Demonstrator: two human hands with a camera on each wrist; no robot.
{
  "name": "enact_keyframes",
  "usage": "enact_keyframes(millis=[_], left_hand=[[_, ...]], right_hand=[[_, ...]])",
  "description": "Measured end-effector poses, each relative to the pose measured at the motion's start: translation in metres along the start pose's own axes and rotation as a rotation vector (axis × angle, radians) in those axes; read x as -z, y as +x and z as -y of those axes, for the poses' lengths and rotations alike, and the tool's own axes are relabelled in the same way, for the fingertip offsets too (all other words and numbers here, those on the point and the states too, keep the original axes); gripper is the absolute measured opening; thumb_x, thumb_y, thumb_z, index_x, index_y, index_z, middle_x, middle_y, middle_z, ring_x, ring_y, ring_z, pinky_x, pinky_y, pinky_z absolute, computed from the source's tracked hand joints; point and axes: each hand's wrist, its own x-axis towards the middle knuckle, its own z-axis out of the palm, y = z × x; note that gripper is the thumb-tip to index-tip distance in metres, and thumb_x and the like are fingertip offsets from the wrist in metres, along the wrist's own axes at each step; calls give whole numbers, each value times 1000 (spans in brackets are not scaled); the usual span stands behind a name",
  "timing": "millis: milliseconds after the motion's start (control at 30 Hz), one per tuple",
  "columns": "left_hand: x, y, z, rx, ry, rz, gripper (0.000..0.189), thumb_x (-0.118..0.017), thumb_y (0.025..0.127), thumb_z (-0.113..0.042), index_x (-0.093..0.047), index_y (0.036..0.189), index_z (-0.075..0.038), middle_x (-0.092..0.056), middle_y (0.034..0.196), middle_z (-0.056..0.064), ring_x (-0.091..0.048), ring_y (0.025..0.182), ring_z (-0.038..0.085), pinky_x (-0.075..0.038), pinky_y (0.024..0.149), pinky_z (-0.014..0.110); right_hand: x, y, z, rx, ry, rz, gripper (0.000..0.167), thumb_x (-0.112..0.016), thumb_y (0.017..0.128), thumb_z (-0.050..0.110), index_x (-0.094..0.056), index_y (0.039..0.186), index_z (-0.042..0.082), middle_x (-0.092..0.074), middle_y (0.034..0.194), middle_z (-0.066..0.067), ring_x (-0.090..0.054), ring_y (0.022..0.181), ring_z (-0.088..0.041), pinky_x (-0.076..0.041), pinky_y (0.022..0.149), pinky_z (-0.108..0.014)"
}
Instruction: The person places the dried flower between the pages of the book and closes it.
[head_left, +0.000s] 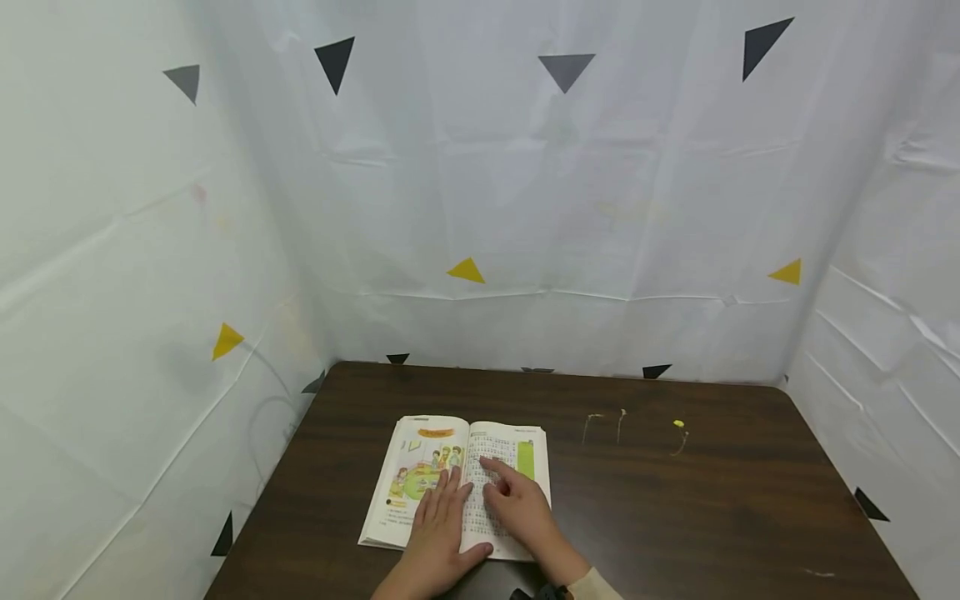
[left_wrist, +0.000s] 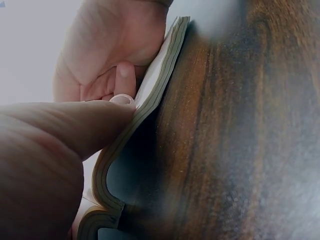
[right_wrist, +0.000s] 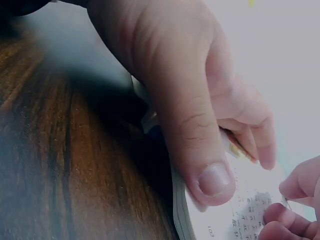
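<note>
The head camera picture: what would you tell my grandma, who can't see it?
A left hand rests on an open book while the right hand points at text on the right page. The dark table stands before white sheeting with triangles.

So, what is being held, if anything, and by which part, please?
Nothing is held: the left grip rests on the open book; the right grip points at it.
</note>
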Motion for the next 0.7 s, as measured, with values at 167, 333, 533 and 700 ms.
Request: enact_keyframes(millis=[167,333,533,700], left_hand=[[-1,2,1,17,-8,17,114,-81,92,-57,-23,171,0,-23,180,23,-21,168,44,-21,128,66],[1,3,1,42,5,59,114,-80,92,-58,-21,173,-3,-18,182,22,-16,170,42,-19,131,67],[1,4,2,37,31,61,101,-79,93,-59,-36,166,-3,-19,182,22,-16,169,43,-20,131,67],[3,2,0,17,52,43,98,-79,93,-59,-39,163,-3,-22,180,23,-19,168,44,-22,130,67]], right_hand=[[2,-3,-1,32,8,33,30,-72,100,17,-82,127,28,-66,82,6,-56,70,-5,-46,63,-22],[2,-7,-5,105,26,33,22,-73,100,14,-86,111,27,-76,105,5,-64,95,-5,-52,83,-22],[2,-5,-7,152,25,34,20,-76,99,13,-84,114,24,-57,99,-4,-48,75,-8,-44,68,-20],[4,-6,-7,176,56,48,27,-75,100,11,-79,126,19,-59,113,-3,-48,70,-7,-46,65,-20]])
